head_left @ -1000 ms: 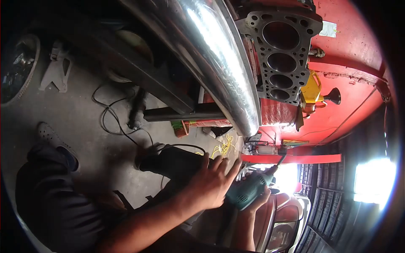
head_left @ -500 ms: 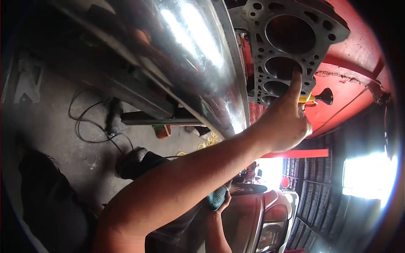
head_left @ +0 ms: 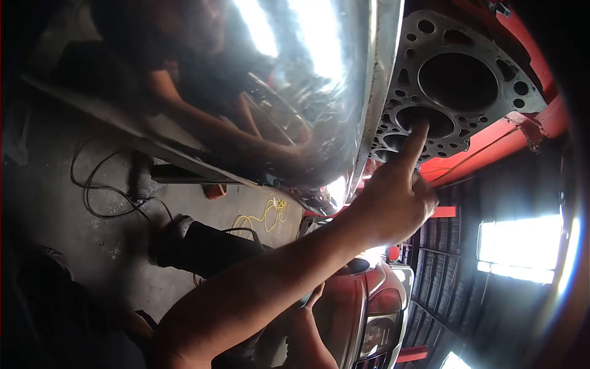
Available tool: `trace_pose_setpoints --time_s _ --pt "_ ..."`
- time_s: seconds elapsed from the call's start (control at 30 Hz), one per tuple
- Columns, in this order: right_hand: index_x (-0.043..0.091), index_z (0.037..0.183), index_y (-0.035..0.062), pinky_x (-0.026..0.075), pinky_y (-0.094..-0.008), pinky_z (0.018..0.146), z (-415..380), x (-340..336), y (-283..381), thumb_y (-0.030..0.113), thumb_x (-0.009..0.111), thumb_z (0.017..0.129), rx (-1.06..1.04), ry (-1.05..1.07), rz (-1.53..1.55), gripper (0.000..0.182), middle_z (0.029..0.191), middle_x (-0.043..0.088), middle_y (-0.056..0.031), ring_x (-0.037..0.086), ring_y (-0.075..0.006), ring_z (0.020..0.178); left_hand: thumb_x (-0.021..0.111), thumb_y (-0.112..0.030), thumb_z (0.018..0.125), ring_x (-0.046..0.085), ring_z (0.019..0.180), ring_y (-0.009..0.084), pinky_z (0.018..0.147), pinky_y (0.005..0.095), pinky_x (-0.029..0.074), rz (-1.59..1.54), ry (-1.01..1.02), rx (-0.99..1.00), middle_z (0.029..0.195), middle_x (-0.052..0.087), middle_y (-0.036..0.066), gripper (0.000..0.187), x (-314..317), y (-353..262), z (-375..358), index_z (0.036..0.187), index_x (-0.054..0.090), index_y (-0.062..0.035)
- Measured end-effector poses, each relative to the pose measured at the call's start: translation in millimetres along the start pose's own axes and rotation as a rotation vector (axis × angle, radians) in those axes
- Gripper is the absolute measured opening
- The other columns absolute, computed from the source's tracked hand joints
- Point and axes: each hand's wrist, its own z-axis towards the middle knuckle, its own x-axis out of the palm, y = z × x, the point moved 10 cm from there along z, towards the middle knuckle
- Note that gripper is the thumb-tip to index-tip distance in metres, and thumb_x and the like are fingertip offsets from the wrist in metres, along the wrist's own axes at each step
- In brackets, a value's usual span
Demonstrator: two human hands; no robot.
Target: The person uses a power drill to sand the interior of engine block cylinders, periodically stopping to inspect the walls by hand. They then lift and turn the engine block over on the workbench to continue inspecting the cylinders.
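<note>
My right hand point(head_left: 402, 206) reaches up from the bottom of the view with its index finger stretched out and the other fingers curled. Nothing shows in it. The fingertip overlaps the dark opening of one of the round bores in a grey metal engine block point(head_left: 442, 44); whether it touches the block is unclear. Several bores and smaller holes cut through the block's flat face. Beside it lies a large shiny curved panel point(head_left: 332, 117), which mirrors a person and an arm. My left hand is out of view.
A co-worker's hand point(head_left: 314, 296) and dark trouser leg point(head_left: 209, 249) appear behind my forearm. Black cable point(head_left: 92, 206) and yellow cable point(head_left: 270, 215) lie on the floor. A red vehicle point(head_left: 344, 307) stands at the bottom; red bodywork point(head_left: 458, 166) adjoins the block.
The view has shifted, and the block sits farther right and lower. A yellow object with a black cone-shaped end beside my hand is no longer visible. My index finger remains extended over the same bore.
</note>
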Motion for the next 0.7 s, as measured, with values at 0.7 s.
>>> trace_pose_setpoints --time_s 0.7 --pt "0.051 0.142 0.0053 0.05 -0.0497 0.105 -19.7 40.7 -3.7 0.04 0.059 0.089 0.029 -0.043 0.032 0.064 0.132 0.063 -0.0158 0.061 -0.035 0.119 0.063 -0.002 0.081 0.07 0.079 0.0329 0.078 0.0405 0.057 0.518 -0.163 -0.135 0.086 0.069 0.024 0.099 -16.3 -4.3 -3.6 0.161 0.005 0.0059"
